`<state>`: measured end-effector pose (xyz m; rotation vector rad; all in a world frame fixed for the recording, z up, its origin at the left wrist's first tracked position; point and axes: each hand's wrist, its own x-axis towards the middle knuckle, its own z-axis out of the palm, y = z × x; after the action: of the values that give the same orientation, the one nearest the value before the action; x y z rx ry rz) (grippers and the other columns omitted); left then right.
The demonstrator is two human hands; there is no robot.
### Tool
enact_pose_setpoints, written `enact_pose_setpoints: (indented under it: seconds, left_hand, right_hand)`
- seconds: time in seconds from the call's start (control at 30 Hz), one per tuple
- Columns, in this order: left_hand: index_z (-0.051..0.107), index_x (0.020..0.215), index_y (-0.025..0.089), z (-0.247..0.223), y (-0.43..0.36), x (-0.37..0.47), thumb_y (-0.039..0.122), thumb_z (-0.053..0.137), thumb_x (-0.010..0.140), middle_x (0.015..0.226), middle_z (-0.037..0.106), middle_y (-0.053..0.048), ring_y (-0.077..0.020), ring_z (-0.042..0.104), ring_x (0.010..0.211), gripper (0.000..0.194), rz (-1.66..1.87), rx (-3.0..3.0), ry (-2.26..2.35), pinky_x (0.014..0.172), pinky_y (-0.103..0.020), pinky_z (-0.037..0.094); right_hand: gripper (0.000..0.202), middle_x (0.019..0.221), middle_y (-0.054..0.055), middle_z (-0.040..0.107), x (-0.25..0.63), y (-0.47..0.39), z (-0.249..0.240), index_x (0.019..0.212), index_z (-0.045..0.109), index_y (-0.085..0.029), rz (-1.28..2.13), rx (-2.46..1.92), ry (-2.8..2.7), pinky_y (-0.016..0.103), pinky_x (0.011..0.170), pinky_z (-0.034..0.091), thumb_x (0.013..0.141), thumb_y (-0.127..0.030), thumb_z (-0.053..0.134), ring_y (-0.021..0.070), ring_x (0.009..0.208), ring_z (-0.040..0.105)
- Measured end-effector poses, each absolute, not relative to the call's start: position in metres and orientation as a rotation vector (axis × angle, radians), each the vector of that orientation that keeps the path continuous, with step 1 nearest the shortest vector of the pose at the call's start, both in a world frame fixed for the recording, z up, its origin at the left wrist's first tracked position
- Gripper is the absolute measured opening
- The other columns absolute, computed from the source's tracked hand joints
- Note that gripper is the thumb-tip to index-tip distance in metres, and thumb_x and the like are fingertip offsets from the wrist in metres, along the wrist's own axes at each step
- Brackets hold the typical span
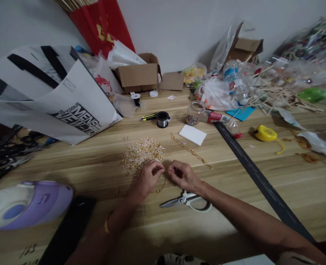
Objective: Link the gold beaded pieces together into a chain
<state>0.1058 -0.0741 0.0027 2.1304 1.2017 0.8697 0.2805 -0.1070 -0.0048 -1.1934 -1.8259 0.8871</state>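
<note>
My left hand (150, 177) is closed in a pinch at the lower right edge of a pile of clear and gold beads (140, 152). Just to its right, my right hand (183, 176) is pinched too, the fingertips of both nearly meeting. What they hold is too small to make out. A thin gold chain (160, 189) hangs or lies below the fingertips. Under my right hand lie scissors (183, 200) with pale handles. A longer gold beaded chain (192, 151) lies flat beyond my right hand, beside a white card (192, 135).
Behind are a wire spool (162, 120), a jar of beads (194, 114) and a cardboard box (138, 75). A white bag (77, 106) and a purple-white object (38, 204) stand left. To the right are a black strip (262, 180), a yellow tape measure (265, 133) and wooden sticks (284, 96).
</note>
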Motion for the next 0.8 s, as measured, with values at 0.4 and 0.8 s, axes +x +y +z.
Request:
enact_pose_setpoints:
  seconds: [0.4, 0.8]
  left_hand:
    - [0.059, 0.067, 0.017, 0.0081, -0.0775, 0.1074, 0.009, 0.06, 0.074, 0.07, 0.061, -0.001, -0.0157, 0.056, 0.072, 0.01, 0.849, 2.135, 1.169, 0.069, -0.029, 0.044]
    - [0.059, 0.066, 0.017, 0.0096, -0.0782, 0.1074, 0.01, 0.061, 0.074, 0.07, 0.061, -0.002, -0.016, 0.055, 0.073, 0.01, 0.839, 2.134, 1.166, 0.069, -0.029, 0.044]
  right_hand:
    - [0.004, 0.062, -0.003, 0.052, 0.2797, -0.1076, -0.0038, 0.072, 0.053, -0.017, 0.791, -1.194, -1.873, 0.019, 0.05, 0.033, 0.075, -0.014, 0.053, 0.0081, 0.052, 0.043]
    - [0.005, 0.061, -0.002, 0.054, 0.2795, -0.1079, -0.0043, 0.071, 0.053, -0.017, 0.773, -1.212, -1.886, 0.019, 0.049, 0.034, 0.076, -0.017, 0.054, 0.008, 0.05, 0.044]
